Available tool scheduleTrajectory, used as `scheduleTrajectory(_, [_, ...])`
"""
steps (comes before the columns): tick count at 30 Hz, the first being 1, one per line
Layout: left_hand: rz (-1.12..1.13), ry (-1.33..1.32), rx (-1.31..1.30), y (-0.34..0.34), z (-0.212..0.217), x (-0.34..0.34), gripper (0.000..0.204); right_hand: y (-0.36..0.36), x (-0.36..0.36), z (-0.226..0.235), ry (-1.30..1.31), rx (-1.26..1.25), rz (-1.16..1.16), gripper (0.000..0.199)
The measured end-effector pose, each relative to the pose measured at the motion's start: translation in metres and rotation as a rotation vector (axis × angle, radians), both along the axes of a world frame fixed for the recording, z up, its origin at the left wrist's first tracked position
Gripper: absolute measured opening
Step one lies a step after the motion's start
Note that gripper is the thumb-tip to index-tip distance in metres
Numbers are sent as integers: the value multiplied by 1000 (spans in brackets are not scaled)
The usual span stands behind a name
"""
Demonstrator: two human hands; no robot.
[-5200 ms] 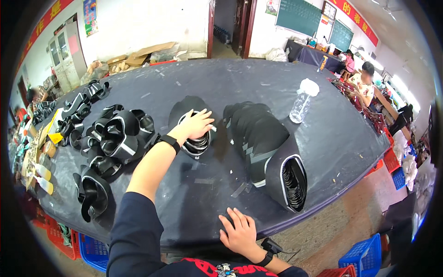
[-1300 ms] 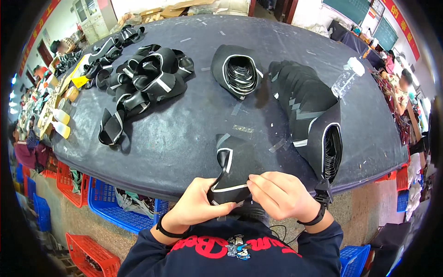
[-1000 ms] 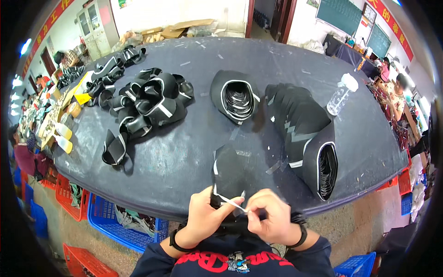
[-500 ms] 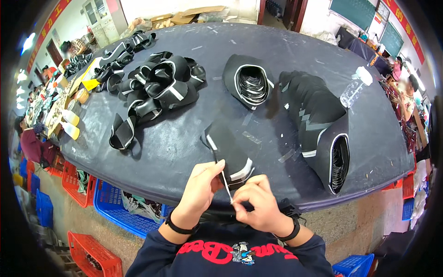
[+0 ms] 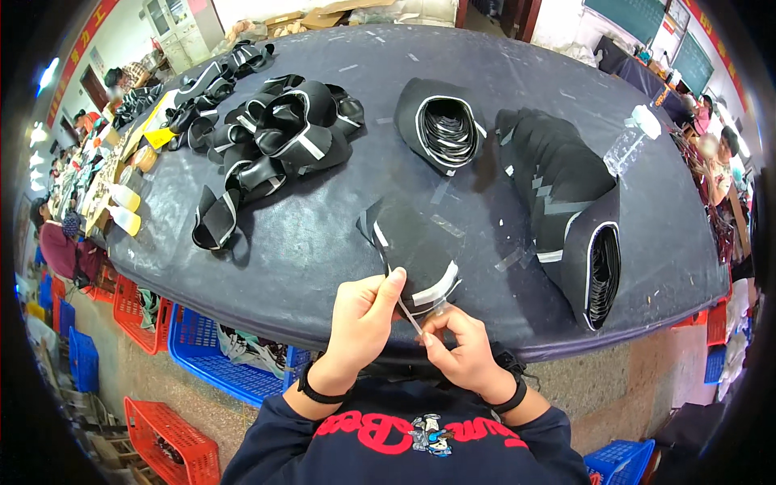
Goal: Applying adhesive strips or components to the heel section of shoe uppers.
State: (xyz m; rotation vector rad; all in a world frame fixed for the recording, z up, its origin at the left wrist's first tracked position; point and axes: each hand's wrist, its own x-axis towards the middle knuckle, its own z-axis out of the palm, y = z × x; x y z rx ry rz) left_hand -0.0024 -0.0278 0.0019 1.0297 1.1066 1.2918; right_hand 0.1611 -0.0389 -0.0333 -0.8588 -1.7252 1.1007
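Lying at the near edge of the dark table, the black shoe piece is flat and roughly oval, with a pale band along its near end and a thin light stripe down its left side. It sits just beyond the fingers of both hands, its near end touching them.

The left hand comes up from the lower edge, wrist wearing a dark band, fingers curled closed and thumb pressed against the index fingertip at the piece's near left corner. The right hand is lower and to the right, also with a dark wristband, its fingers pinched shut. Between the two pinches runs a thin pale strip, slanting from the left thumb down to the right fingertips; what it is made of cannot be told.

Farther from the fingers lie a round stack of black pieces, a long row of them to the right, and a loose heap to the left.
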Motion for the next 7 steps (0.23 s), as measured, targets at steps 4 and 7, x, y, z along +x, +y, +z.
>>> scheduleTrajectory(4, [117,99,116,-3,-6,8,40,3,4,0,28,9,21,9])
scheduleTrajectory(7, [205,263,231,-8,-4,10,34,5,8,4,20,12,92,8])
